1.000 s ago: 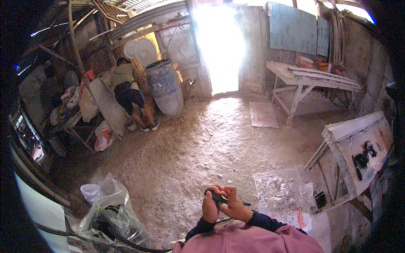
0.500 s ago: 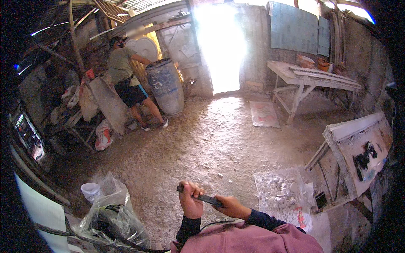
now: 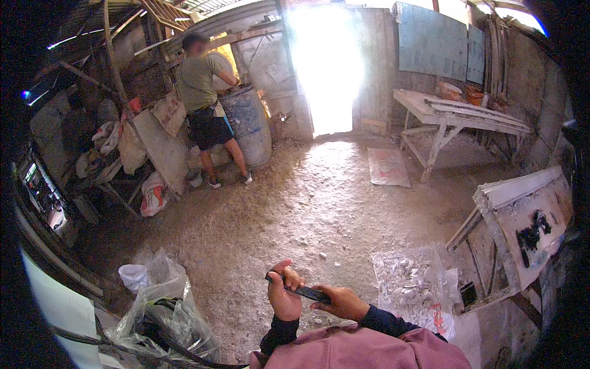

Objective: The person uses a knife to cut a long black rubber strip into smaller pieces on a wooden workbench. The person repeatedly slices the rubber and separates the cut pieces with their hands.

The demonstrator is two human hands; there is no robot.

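A clear plastic bag sits on the workshop floor as a co-worker stands beside a blue barrel. In the foreground, the fingers of the left hand appear to pinch the upper end of a narrow dark strip, though the contact is small and soft in view. The strip slants down to the right hand, whose fingers pinch its lower end. Farther right, pale fragments lie scattered, a whitened surface carries an orange bucket, and a sloping board bears a black patch.
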